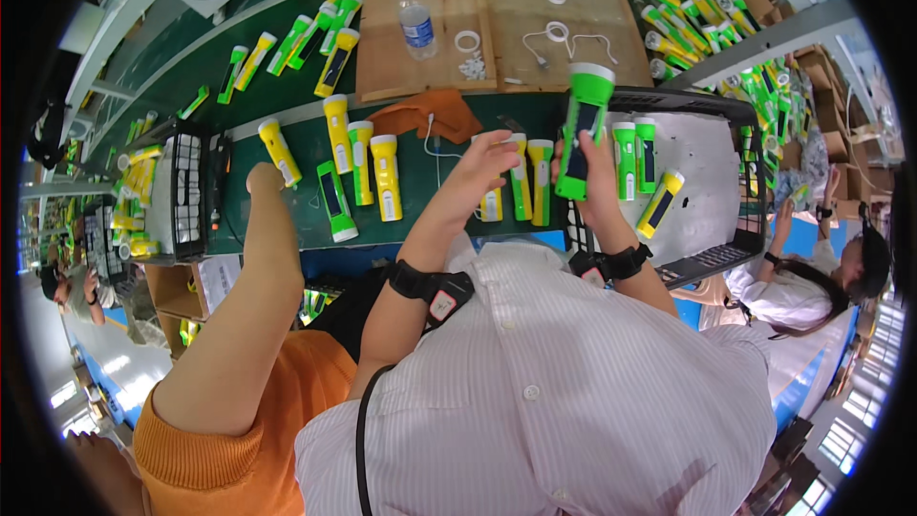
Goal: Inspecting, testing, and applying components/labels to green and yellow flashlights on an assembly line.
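Observation:
My right hand (600, 186) is wrapped round a green flashlight (589, 88) with a white rim and a dark panel along its body. The flashlight is held upright, head up, over the front of the black crate. To its left my left hand (480, 170) hovers above the bench with fingers apart, holding nothing. Beside and partly behind that hand stand a yellow-green flashlight (540, 183) and a few others. A white cable (437, 145) lies just left of it, next to an orange cloth (427, 117).
A black crate (702, 263), holding several flashlights on a pale liner, stands at right. A wooden board (382, 72) carries a water bottle (416, 27), white rings and small white parts. At left, a co-worker's hand (266, 177) touches a yellow flashlight (280, 153). More flashlights lie around.

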`<state>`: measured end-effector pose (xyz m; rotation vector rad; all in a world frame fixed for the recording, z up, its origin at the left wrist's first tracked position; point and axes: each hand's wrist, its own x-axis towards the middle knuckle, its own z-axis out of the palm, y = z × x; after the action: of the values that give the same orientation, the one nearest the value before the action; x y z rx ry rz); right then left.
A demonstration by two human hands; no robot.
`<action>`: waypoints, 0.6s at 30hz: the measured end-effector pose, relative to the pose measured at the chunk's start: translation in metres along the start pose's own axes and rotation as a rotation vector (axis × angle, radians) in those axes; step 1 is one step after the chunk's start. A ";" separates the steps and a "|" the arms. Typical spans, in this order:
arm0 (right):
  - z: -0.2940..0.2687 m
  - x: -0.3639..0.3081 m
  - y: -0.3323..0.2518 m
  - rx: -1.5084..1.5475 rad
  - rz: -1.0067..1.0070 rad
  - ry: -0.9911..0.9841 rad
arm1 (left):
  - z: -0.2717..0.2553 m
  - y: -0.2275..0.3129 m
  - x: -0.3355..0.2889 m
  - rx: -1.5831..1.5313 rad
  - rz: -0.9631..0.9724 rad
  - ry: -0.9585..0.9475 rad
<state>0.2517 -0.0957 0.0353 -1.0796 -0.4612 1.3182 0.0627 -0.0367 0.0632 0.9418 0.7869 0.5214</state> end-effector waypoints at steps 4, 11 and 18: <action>-0.127 0.030 0.010 -0.753 -0.190 0.631 | -0.062 -0.028 0.014 -0.181 0.023 0.315; -0.202 0.031 0.063 -1.469 -0.444 0.419 | -0.126 -0.080 0.021 -0.121 -0.154 0.674; -0.178 0.050 0.065 -1.979 0.294 0.506 | -0.139 -0.099 0.010 -0.147 -0.194 0.693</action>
<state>0.3716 -0.1220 -0.1172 -3.0411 -1.2916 0.3610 -0.0343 -0.0085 -0.0752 0.5305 1.4253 0.7346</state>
